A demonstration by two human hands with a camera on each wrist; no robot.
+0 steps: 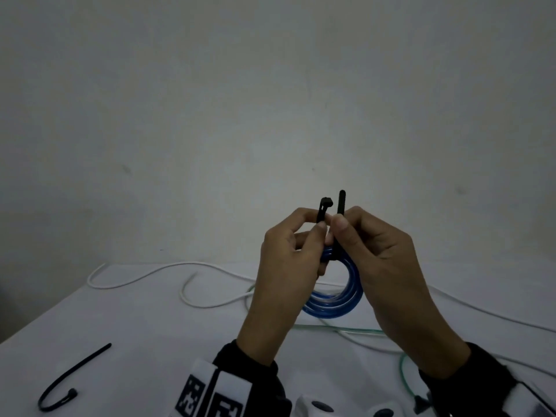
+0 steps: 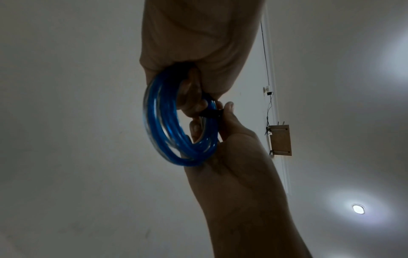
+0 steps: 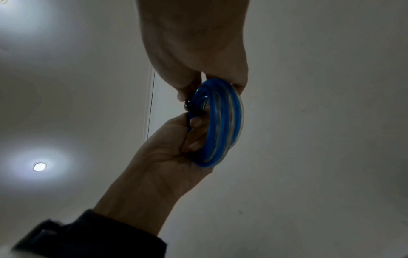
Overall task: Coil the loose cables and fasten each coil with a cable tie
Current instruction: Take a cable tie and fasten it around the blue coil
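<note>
Nearest on the white table (image 1: 126, 320), at the left edge, lies a spare black cable tie (image 1: 64, 383) curled into a hook, with a loose green cable (image 1: 337, 330) and a loose white cable (image 1: 156, 273) trailing farther back. Above the table's middle, held in the air, the blue cable coil (image 1: 337, 302) hangs between both hands, a black cable tie (image 1: 341, 203) looped around its top. Left hand (image 1: 288, 266) pinches the tie's head end and right hand (image 1: 382, 260) pinches its tail end, both ends pointing up, side by side and not joined.

sleeves (image 1: 252, 365): black, long | wrist bands (image 1: 210, 395): white, black square-pattern markers | hands: bare
</note>
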